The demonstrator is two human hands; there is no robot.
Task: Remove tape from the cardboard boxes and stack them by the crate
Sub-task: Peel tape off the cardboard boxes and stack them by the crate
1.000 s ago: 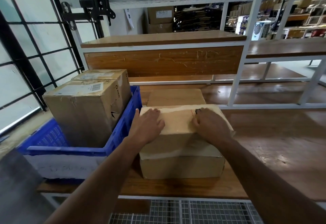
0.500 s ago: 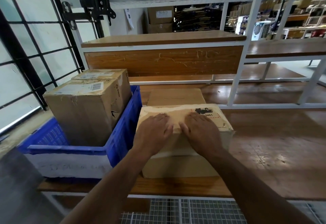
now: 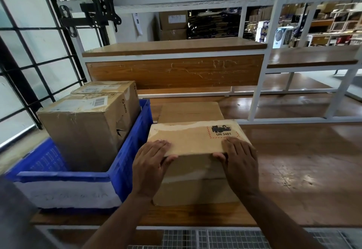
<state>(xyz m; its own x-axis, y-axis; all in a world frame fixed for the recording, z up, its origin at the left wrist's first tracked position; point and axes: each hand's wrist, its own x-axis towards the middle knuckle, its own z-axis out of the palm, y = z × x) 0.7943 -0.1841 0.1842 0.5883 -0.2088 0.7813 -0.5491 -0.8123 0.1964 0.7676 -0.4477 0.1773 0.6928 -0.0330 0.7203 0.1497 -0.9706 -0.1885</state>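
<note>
From the head view, we see the left hand (image 3: 150, 167) and right hand (image 3: 240, 165) grip the top box (image 3: 193, 141) at its near edge. It lies flat, long side going left to right, just right of the blue crate (image 3: 125, 162) on the worktop (image 3: 293, 180).

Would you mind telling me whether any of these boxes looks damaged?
Yes: the near brown cardboard box in the blue plastic crate has a small tear on its right side, and wrinkled clear tape along its top edges.
</note>
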